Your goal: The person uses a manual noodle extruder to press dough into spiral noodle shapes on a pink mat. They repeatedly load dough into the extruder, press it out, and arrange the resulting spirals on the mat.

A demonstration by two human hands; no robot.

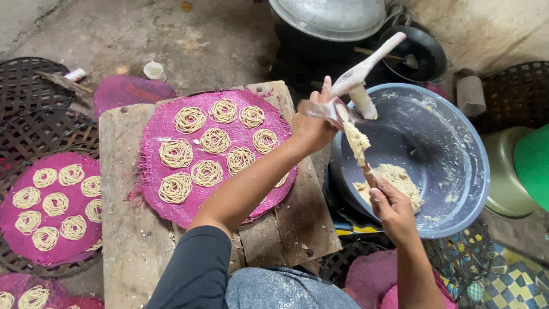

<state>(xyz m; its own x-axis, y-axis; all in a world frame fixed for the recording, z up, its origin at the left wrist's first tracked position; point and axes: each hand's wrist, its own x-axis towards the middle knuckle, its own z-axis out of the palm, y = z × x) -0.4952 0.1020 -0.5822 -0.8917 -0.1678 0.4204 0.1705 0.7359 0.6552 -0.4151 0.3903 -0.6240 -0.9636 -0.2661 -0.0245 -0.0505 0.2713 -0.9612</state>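
Nearest us, our right hand [393, 207] pinches a strip of dough [357, 141] above the basin [457, 171], its lower end hidden by our fingers. Beyond it, our left hand [313, 123] grips a white press [360, 74]; its mouth is blurred. Left of that, noodle coils [206, 149] sit on a pink mat [166, 123] on the desk [123, 229], partly covered by our forearm. Farthest, a lidded pot [329, 17] is cut off.
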